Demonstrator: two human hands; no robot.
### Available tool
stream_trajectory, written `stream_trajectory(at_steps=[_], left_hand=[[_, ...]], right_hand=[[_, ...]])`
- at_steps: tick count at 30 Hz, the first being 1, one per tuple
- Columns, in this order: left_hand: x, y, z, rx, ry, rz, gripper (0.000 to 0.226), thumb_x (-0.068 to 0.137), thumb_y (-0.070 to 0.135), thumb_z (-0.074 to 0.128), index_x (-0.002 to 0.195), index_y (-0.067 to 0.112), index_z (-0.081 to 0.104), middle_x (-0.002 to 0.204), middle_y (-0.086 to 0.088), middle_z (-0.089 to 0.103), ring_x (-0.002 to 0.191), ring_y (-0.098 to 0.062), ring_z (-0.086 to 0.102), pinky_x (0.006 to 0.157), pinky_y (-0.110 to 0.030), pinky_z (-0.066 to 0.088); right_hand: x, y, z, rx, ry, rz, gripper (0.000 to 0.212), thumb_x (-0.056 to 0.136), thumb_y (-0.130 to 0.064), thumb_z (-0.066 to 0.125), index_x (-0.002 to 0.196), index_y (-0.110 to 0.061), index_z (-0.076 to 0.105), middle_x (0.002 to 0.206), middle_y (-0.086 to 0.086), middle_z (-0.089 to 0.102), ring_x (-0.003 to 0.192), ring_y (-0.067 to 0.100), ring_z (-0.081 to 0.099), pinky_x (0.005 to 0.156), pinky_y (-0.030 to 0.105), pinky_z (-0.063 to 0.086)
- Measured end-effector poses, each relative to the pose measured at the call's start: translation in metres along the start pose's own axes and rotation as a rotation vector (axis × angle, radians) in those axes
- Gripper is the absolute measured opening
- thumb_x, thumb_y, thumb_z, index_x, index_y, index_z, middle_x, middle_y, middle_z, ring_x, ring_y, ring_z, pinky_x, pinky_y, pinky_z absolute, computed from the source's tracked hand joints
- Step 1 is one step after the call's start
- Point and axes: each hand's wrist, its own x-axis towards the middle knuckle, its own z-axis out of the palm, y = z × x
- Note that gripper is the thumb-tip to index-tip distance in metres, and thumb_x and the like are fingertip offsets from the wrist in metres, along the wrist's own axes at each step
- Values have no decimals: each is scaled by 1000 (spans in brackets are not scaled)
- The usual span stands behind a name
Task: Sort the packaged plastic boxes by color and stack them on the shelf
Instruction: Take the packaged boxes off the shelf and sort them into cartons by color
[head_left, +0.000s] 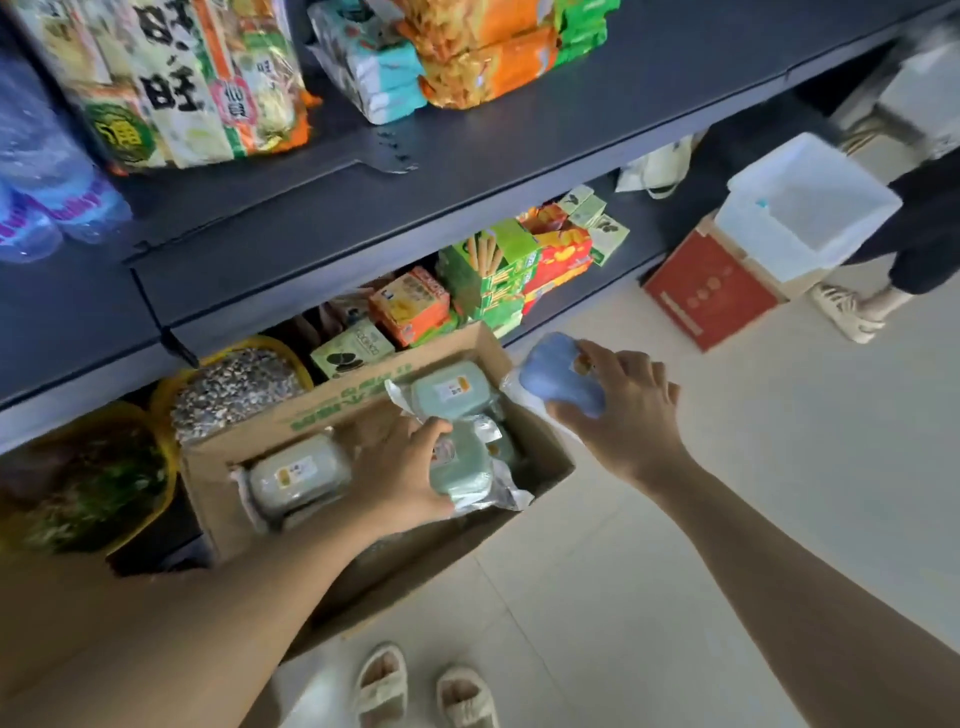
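Note:
An open cardboard box (244, 512) stands on the floor against the shelf and holds several plastic boxes wrapped in clear film. My left hand (402, 475) reaches into it and grips a green plastic box (462, 470). Another green box (452, 389) lies at the far side of the carton, and a pale grey-green one (296, 478) lies at its left. My right hand (623, 408) holds a blue plastic box (558, 376) in its wrapper just above the carton's right rim. The dark shelf board (467, 161) runs above, with bare room in its middle.
Snack bags (171, 88) and orange packs (483, 57) sit on the upper shelf. Snack cartons (488, 270) and yellow baskets (166, 452) fill the lower shelf. A white bin (810, 208) on a red box (711, 291) stands right, beside a person's legs (914, 244). My sandalled feet (426, 686) are below.

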Motion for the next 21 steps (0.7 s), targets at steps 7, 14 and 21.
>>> stream_trajectory(at_steps=[7,14,21], left_hand=[[79,-4,97,31,56,-4,77,69,47,73,132,25,37,129,1,45,121,-21,42,89,-37,44],[130,-11,156,23,220,53,76,58,39,85,119,9,51,115,-13,54,107,-33,50,81,-48,50],[144,-15,179,176,143,0,85,67,32,83,137,15,37,130,-15,40,123,-33,38,89,-47,47]], right_hand=[[29,44,80,44,-12,68,63,77,-52,66,133,-30,46,125,6,49,113,30,42,89,35,29],[48,75,123,68,-4,53,70,68,-64,51,130,-31,47,126,7,51,113,32,44,88,38,33],[54,82,134,87,-28,-21,67,74,-58,65,132,-30,45,128,8,50,114,33,43,90,40,33]])
